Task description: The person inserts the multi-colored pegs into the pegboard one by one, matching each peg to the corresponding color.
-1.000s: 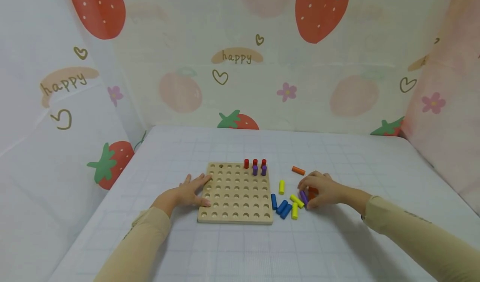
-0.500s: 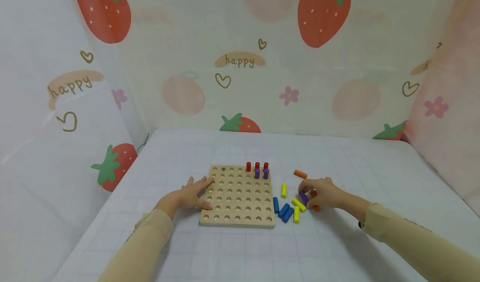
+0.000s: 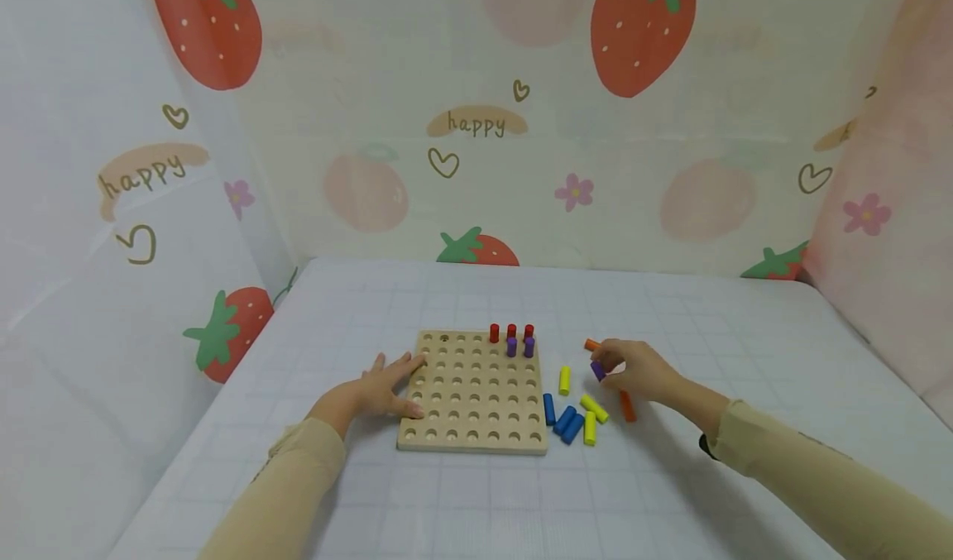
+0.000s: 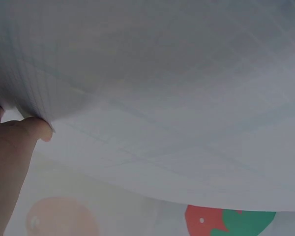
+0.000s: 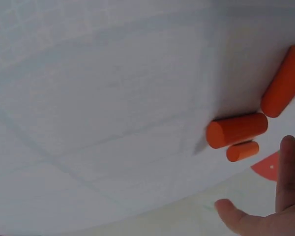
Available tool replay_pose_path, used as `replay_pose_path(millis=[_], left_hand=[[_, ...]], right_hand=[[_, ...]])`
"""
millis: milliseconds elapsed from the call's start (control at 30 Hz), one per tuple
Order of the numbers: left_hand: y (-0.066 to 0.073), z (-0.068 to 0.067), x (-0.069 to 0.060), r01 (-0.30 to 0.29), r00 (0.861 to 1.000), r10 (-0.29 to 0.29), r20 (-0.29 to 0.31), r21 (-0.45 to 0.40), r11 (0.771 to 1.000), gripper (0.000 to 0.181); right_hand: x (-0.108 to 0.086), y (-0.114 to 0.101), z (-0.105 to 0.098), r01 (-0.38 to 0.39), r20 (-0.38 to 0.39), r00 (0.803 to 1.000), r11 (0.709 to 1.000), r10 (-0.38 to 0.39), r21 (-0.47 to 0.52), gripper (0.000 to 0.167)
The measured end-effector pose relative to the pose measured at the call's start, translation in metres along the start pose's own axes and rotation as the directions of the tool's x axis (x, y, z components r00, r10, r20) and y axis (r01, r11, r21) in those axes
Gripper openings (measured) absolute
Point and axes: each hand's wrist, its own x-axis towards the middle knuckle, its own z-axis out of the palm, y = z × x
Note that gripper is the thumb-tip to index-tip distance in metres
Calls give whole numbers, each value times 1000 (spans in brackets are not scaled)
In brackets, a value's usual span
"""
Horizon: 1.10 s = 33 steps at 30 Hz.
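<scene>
My right hand point(image 3: 640, 370) pinches a purple peg point(image 3: 598, 370) between thumb and fingers, over the table right of the wooden peg board point(image 3: 472, 447). Spread along the board's left edge, my left hand point(image 3: 381, 390) rests with thumb and fingers touching it. Three red pegs point(image 3: 495, 333) stand upright in the board's back row at right, with two purple pegs point(image 3: 511, 347) in front of them. One orange peg point(image 3: 628, 406) lies just below my right hand; another orange peg point(image 3: 591, 344) shows partly behind it. The right wrist view shows three orange pegs point(image 5: 238, 130) lying near that hand.
Between board and right hand lie three yellow pegs point(image 3: 564, 380) and three blue pegs point(image 3: 564, 419), loose on the white grid-patterned cloth point(image 3: 476, 510). A strawberry-printed curtain point(image 3: 644, 31) stands behind the table, with more hangings at both sides.
My right hand has picked the purple peg up from among the loose pegs and moved slightly away from me, uncovering an orange peg. The left hand stays on the board; the head view shifts slightly.
</scene>
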Motion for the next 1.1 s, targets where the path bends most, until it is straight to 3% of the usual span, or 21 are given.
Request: replay_pose_path(millis=[267, 567, 733, 933, 1100], left_hand=[[4, -2, -2, -5, 1000, 5, 10, 3, 1000, 92], [4, -2, 2, 12, 1000, -12, 15, -1, 1000, 93], [6, -2, 2, 14, 1000, -15, 20, 4, 1000, 93], [6, -2, -1, 12, 1000, -13, 22, 13, 1000, 93], [4, -1, -3, 9, 1000, -10, 21, 10, 1000, 93]], right_hand=[[10, -13, -9, 4, -107, 994, 988, 13, 156, 31], [19, -28, -4, -61, -87, 992, 964, 86, 260, 41], [24, -35, 2, -97, -106, 986, 952, 132, 289, 34], [29, -42, 8, -69, -96, 989, 932, 110, 355, 31], [36, -51, 12, -113, -108, 981, 926, 162, 361, 30]])
